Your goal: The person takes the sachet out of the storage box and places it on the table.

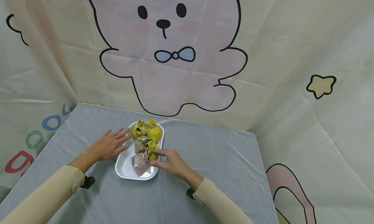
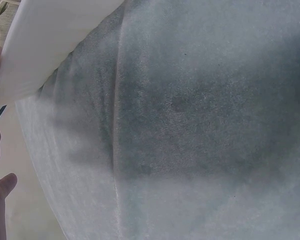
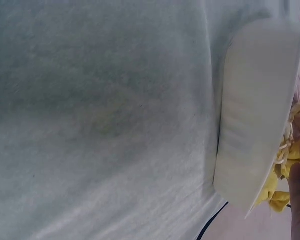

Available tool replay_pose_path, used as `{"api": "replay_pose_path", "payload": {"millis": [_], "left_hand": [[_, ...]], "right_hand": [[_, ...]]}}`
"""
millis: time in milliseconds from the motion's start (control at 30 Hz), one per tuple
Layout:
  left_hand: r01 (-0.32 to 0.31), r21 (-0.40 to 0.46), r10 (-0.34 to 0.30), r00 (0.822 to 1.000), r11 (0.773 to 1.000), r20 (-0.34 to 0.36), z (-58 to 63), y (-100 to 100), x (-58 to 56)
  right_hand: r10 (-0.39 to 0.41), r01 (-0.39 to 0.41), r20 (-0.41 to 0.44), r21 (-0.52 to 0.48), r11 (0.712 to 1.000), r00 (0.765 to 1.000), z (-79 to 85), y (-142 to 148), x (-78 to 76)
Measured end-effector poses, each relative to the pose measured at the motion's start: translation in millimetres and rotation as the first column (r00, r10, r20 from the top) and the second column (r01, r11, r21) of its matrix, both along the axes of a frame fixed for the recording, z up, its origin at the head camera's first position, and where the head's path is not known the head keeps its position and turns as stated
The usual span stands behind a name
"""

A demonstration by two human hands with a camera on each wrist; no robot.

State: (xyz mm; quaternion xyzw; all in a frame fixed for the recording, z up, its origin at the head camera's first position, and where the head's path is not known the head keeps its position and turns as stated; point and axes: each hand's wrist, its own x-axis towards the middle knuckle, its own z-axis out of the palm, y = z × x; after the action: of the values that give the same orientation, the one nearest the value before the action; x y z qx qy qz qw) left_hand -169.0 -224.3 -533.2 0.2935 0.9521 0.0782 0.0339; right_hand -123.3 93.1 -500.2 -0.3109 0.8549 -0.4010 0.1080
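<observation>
A white tray (image 1: 124, 167) holds several small drawstring pouches. Two yellow ones, a left pouch (image 1: 139, 130) and a right pouch (image 1: 154, 133), lie at its far end, with a beige pouch (image 1: 140, 145) nearer. At the right side, the thumb and fingers of my right hand (image 1: 170, 162) pinch another yellow pouch (image 1: 152, 146), partly hidden by them. Beside it, at the near end, lies a pink pouch (image 1: 140, 164) with a pale flower-like decoration. My left hand (image 1: 108, 146) has its fingers spread, their tips at the tray's left rim. Both wrist views show only part of each hand.
Grey cloth (image 1: 204, 152) covers the table under the tray. Behind the table's far edge hangs a pale curtain (image 1: 268, 55) printed with a pink bear. A dark wrist mount (image 1: 88, 182) sits below the left sleeve, another mount (image 1: 190, 193) by the right sleeve.
</observation>
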Motion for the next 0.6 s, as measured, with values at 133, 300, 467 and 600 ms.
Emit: {"api": "replay_pose_path", "payload": {"millis": [133, 300, 467, 600], "left_hand": [[-0.009, -0.007, 0.009, 1.0, 1.0, 0.009, -2.3, -1, -0.7], [-0.007, -0.016, 0.007, 1.0, 1.0, 0.004, -4.8, -1, -1.1], [-0.008, -0.006, 0.008, 1.0, 1.0, 0.002, -4.0, -1, -0.4], [-0.014, 0.0, 0.014, 1.0, 1.0, 0.008, -3.1, -1, 0.1]], "right_hand": [[0.012, -0.012, 0.002, 0.032, 0.999, 1.0, 1.3, -5, 1.9], [0.016, -0.016, 0.01, 0.064, 0.998, 1.0, -0.8, -12, 3.0], [0.026, -0.024, -0.023, 0.088, 0.996, 0.999, -4.5, -16, 3.6], [0.026, -0.023, -0.032, 0.097, 0.995, 0.999, -4.6, -19, 3.8]]}}
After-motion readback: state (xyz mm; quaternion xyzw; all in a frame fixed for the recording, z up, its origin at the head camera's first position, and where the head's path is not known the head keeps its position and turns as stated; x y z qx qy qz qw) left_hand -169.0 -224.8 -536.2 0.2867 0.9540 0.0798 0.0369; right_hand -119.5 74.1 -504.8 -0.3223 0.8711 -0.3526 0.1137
